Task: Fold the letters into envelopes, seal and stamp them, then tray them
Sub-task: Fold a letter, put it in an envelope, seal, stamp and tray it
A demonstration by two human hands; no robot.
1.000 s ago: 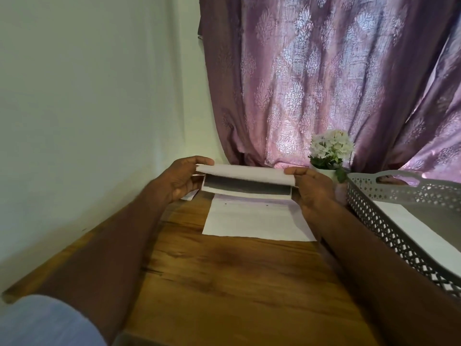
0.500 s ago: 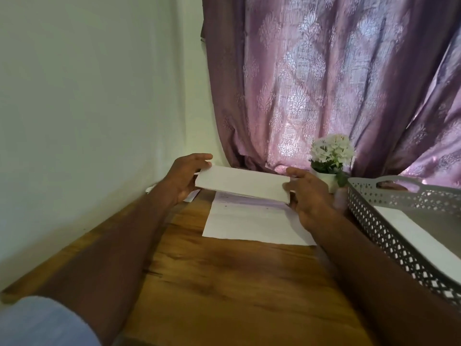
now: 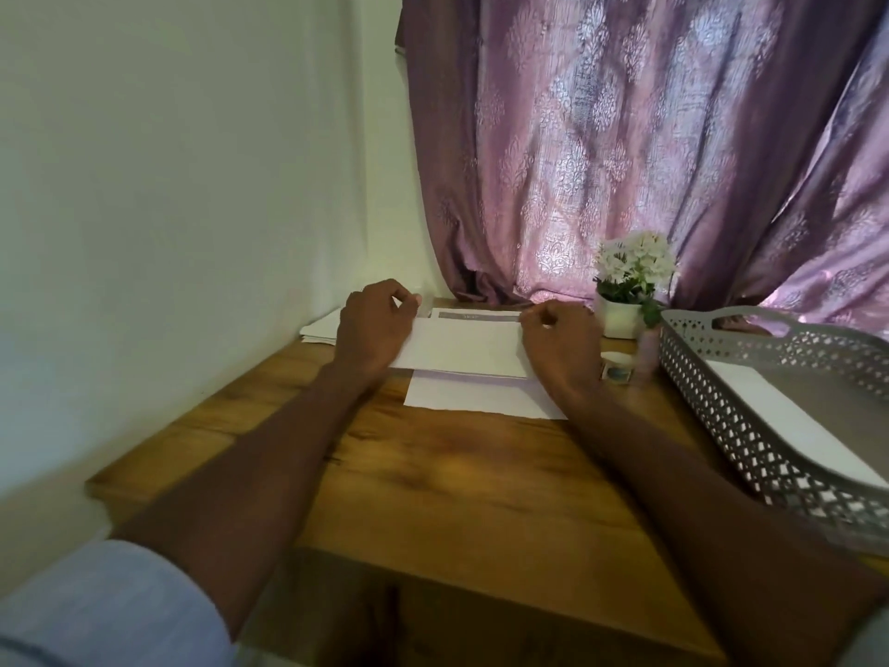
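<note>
left edge: pale blue sleeve (image 3: 96, 604) pushed up, left forearm runs up and right across the wooden table (image 3: 433, 483). stack of papers (image 3: 322, 329) against the wall, just behind the left hand (image 3: 375, 329). left hand knuckles up, fingers curled, pinching the left end of the white envelope (image 3: 462, 349); thumb and forefinger meet at its top left corner. envelope lies flat on a white sheet (image 3: 476, 399), flap open away from the person, grey strip showing along the far edge. right hand (image 3: 558, 344) mirrors the left: back of hand up, fingers curled in, gripping the envelope's right end at the flap corner. small stamp roll (image 3: 615, 368) just right of the right wrist, blurred, probably touching a pink item beside it. white flower pot (image 3: 625, 305) behind. grey perforated tray (image 3: 769, 416) at far right holds one white envelope flat inside.
</note>
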